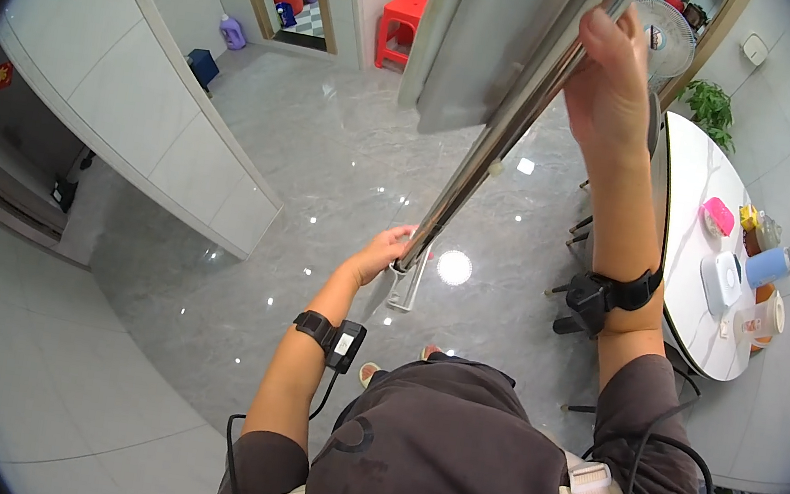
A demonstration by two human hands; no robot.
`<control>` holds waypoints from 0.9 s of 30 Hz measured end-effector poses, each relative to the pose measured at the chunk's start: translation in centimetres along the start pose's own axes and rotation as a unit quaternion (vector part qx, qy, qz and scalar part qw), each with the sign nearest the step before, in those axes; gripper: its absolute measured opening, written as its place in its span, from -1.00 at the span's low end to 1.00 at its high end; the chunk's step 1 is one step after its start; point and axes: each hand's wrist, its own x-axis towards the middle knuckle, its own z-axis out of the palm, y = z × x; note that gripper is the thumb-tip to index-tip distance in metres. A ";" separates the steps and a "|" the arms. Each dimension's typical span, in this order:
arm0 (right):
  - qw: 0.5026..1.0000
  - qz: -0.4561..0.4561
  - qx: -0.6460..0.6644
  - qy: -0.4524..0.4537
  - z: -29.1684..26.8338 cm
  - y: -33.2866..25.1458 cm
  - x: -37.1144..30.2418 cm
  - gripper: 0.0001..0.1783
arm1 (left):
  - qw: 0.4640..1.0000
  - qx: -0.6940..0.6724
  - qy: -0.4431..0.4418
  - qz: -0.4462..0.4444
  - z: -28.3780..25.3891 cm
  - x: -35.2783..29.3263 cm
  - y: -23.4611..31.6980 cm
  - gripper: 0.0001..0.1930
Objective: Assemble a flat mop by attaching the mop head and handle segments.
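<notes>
- Now holding the right arm high and well forward, elbow slightly bent, forearm ringed by a black strap (633, 293).
- Gripping the pole (489, 149) near its upper visible end with the right hand (614, 91), fingers curled narrow around the metal, thumb uppermost on the near side.
- Holding the left arm lower and closer to the body, with the left hand (379, 253) closed on the pole's bottom end, fingertips partly hidden there.
- And slanting from low centre to upper right between both hands: bright, smooth, round metal, mirror-like.
- Alongside the pole's upper stretch, a grey panel (490, 38), flat, dull-surfaced and long-edged.
- Right down at the pole's foot, beside the left hand, a pale bracket (402, 293), angular, framed around a gap.
- Underneath, a glossy grey floor (323, 186), veined and dotted with reflected lights.
- Over to the right, a white table (700, 199), rounded, dark-edged, finely veined.
</notes>
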 end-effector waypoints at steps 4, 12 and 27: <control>0.991 -0.011 -0.124 0.055 0.5 -1.1 -0.1 -0.46 | 0.950 -0.251 0.108 0.153 0.3 0.1 -0.2 -0.46; 0.985 -0.012 -0.085 0.150 0.6 0.7 -2.7 -0.44 | 0.904 -0.247 0.169 0.304 3.7 -0.7 4.0 -0.47; 0.977 0.087 -0.139 0.136 2.7 4.8 -6.3 -0.37 | 0.873 -0.218 0.226 0.374 7.0 -2.1 8.6 -0.47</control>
